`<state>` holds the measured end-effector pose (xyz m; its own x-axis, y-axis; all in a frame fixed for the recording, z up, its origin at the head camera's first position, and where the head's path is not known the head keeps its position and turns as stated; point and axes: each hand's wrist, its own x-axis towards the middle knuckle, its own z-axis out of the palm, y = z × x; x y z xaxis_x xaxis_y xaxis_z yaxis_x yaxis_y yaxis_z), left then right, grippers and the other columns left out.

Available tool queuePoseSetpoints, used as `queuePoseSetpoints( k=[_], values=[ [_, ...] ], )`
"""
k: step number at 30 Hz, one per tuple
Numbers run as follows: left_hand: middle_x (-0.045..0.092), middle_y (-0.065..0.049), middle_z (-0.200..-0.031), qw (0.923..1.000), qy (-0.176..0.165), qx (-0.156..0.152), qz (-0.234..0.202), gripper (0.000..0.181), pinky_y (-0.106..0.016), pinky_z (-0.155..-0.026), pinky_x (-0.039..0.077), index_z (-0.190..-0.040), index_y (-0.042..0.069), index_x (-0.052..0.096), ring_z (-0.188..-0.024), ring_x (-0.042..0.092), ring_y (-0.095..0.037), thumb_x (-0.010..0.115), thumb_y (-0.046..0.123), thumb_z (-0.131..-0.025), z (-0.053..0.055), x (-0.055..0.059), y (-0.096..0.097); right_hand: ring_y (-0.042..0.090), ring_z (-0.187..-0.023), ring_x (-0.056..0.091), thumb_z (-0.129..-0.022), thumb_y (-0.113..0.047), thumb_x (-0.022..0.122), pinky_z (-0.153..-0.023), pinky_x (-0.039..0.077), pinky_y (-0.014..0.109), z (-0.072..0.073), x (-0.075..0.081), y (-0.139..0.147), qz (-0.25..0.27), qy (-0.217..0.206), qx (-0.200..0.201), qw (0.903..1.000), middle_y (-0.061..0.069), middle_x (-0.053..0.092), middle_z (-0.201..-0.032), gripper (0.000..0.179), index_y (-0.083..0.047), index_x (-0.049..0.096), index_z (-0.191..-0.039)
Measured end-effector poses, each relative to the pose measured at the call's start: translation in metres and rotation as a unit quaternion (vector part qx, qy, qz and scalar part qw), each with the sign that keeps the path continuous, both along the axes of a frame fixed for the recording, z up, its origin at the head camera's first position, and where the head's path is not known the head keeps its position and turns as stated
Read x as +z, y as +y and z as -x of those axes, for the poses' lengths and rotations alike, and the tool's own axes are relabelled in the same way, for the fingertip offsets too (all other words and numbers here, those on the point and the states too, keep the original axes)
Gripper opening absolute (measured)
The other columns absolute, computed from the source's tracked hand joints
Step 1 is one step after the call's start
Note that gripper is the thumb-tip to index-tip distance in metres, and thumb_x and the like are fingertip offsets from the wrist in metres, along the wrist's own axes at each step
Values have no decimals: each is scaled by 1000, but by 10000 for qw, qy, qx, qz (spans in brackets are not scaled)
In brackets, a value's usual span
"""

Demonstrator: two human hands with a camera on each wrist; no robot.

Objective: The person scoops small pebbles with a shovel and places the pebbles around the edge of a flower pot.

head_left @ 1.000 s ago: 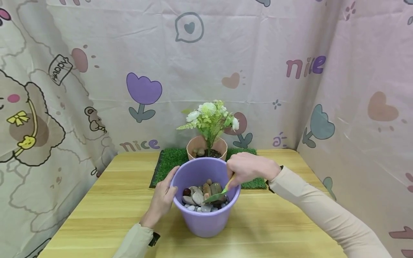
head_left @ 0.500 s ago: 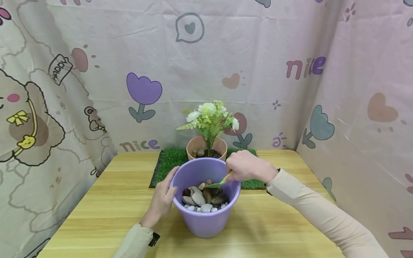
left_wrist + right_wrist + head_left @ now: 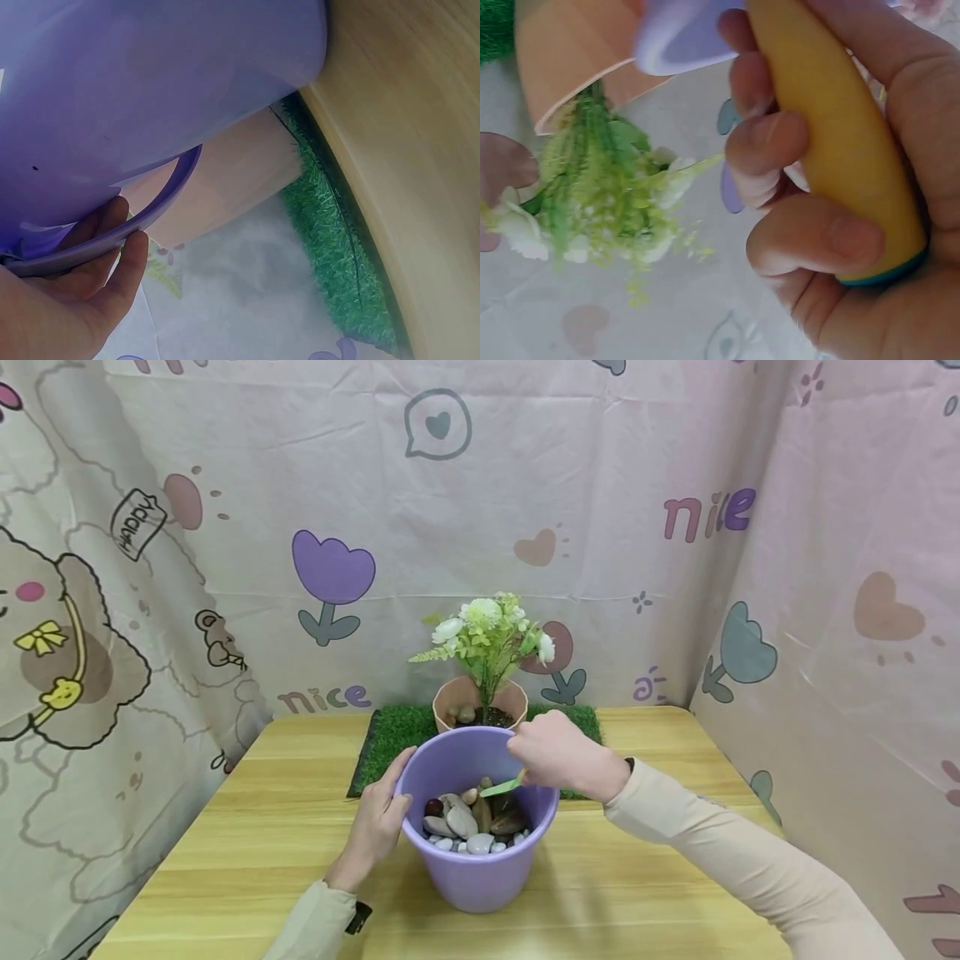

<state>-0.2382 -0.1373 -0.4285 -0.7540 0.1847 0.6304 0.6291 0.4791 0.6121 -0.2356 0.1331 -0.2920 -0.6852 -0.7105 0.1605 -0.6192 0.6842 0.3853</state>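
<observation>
A purple bucket stands on the table with grey, white and brown stones inside. My left hand holds its left side at the top; in the left wrist view the fingers curl round a curved purple band at the rim. A small trowel is in my right hand, whose fingers wrap its yellow handle. Inside the bucket, the trowel's green blade hangs low over the stones, near the back wall. The right wrist view does not show the blade.
Just behind the bucket, a peach pot with soil, a few stones and white flowers stands on a green grass mat. The wooden table meets a printed cloth at the back; cloth also hangs on both sides.
The trowel blade has risen from the stones towards the back of the bucket, and some brown stones have shifted. My right hand has moved slightly left; the left hand has stayed put.
</observation>
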Motion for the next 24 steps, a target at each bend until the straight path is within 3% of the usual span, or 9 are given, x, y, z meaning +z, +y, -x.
queuePoseSetpoints(
  k=[6, 10, 18, 24],
  values=[
    [66, -20, -123, 10000, -39, -19, -26, 64, -32, -71, 58, -143, 2, 48, -95, 70, -26, 45, 1, -80, 0, 0, 1, 17, -53, 56, -66, -29, 83, -43, 46, 33, -3, -5, -6, -96, 443, 25, 9990, -4, 63, -64, 29, -21, 56, -57],
    [67, -21, -123, 10000, -27, -19, -9, 64, -33, -72, 58, -143, 3, 48, -95, 71, -27, 46, 1, -80, -1, -1, 1, 18, -53, 57, -69, -31, 82, -43, 45, 32, -4, -8, -7, -75, 305, 16, 9995, -3, 64, -65, 26, -21, 60, -60],
    [66, -21, -123, 9999, -43, -15, -106, 63, -33, -72, 59, -143, 4, 48, -96, 70, -27, 46, 1, -80, -1, 0, 0, 17, -51, 56, -67, -35, 84, -43, 47, 35, 3, -5, -11, 88, 108, -380, 9992, -3, 61, -61, 30, -19, 60, -60],
    [65, -22, -125, 10000, -75, -22, -33, 63, -34, -73, 59, -143, 2, 47, -99, 70, -29, 46, 1, -81, -2, 0, 0, 18, -53, 57, -71, -36, 81, -44, 46, 35, 9, -15, -12, 94, 402, 35, 9991, -2, 64, -65, 27, -19, 62, -62]
  ],
)
